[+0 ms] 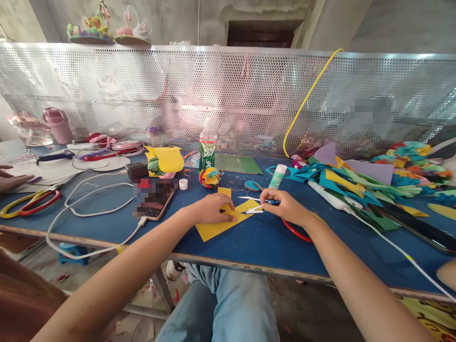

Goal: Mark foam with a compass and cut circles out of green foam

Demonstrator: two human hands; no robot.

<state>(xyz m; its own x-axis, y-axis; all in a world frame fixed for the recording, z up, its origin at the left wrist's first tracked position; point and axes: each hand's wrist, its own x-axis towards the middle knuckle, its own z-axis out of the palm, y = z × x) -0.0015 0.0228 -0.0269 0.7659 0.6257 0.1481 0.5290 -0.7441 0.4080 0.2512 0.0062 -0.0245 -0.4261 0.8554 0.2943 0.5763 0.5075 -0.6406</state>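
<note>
Yellow paper [211, 232] slants toward my right hand [285, 205]

It lies on the blue table [249, 244] beneath my left hand [213, 208], the nearer one; whether those fingers pinch it, I cannot tell. Its long axis climbs from lower left to upper right, ending just short of my right hand, whose fingers close around a slim blue-and-white tool [272, 202].

Table [245, 247], blue-topped. Landmark: green-labelled bottle [207, 151], upright. Before bottle: multicoloured ball [210, 177]; nearer the front edge, yellow paper [211, 232]. Left of bottle: white cap [183, 184], then phone [160, 203]. Far right of bottle: coloured paper heap [344, 184].
</note>
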